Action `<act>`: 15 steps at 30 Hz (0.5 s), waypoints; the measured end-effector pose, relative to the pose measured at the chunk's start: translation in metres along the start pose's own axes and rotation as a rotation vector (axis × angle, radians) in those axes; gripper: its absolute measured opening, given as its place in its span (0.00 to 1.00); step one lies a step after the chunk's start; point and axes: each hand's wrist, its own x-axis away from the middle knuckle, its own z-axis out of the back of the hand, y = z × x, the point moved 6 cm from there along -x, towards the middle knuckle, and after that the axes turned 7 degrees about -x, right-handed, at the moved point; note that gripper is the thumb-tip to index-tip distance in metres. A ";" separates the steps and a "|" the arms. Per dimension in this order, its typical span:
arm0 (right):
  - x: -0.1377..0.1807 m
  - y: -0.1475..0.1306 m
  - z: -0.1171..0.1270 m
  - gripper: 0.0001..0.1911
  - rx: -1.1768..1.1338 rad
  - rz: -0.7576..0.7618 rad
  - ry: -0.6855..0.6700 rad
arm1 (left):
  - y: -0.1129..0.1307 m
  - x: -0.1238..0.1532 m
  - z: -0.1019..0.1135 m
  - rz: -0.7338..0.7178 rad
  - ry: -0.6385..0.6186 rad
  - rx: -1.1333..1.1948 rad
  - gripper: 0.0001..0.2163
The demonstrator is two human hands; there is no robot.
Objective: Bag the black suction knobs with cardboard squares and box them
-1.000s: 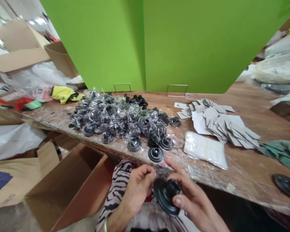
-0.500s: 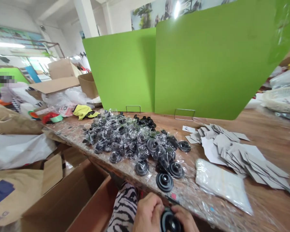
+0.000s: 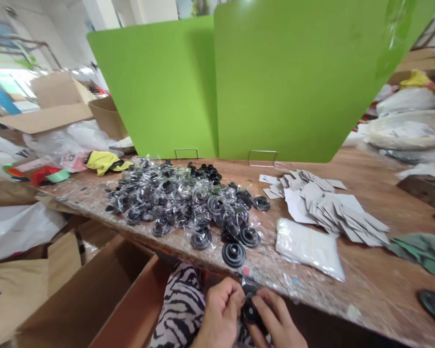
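Green partition panels (image 3: 286, 82) rise behind a scarred wooden worktop (image 3: 366, 295) in a cluttered workshop. Your left hand (image 3: 221, 314) and right hand (image 3: 277, 319) meet just below the worktop's near edge, the fingers (image 3: 271, 309) of both clenched around a black round part (image 3: 251, 311), partly hidden between them, with clear plastic film (image 3: 247, 285) just above it. Beyond them, a heap of plastic-wrapped black discs (image 3: 174, 203) fills the worktop's middle, a bare ribbed black disc (image 3: 234, 254) at its near side. To the right lie grey card squares (image 3: 329, 208), a white packet (image 3: 308, 249) and a green cloth (image 3: 418, 253). An open cardboard box (image 3: 123, 290) stands near left, beside your zebra-print clothing (image 3: 181, 302).
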 end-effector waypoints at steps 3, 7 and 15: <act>-0.004 -0.002 0.014 0.12 -0.099 -0.093 0.031 | -0.003 -0.001 -0.007 0.119 -0.123 0.159 0.15; -0.010 -0.010 0.017 0.12 -0.117 -0.192 0.017 | -0.004 -0.004 -0.008 0.125 -0.130 0.131 0.14; -0.019 0.001 0.009 0.17 -0.305 -0.384 -0.175 | 0.008 0.004 -0.003 -0.115 -0.043 -0.185 0.12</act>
